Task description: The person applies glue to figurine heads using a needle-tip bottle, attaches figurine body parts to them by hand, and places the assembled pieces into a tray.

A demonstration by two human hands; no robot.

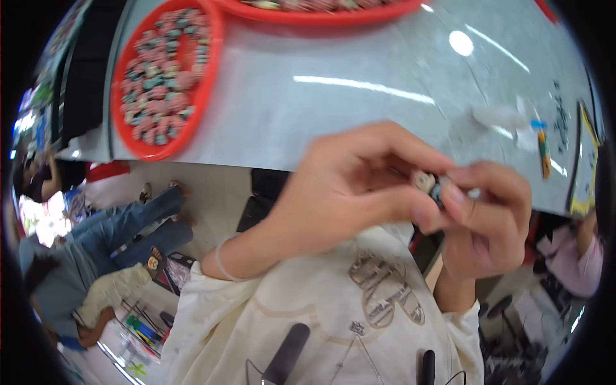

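Between my two hands, just in front of my chest, is a small figurine with a cream top and a black and blue lower part. My left hand pinches it from the left with thumb and fingers. From the other side, my right hand grips its blue end between thumb and forefinger. The fingers cover much of the figurine, and its finer details are blurred. Beyond my left hand, a red oval tray holds many small pink, blue and cream pieces.
A second red tray with similar pieces sits at the far edge of the grey-white table. Right of my hands lie a crumpled whitish wad and a slim blue-capped tube. People sit at left and right.
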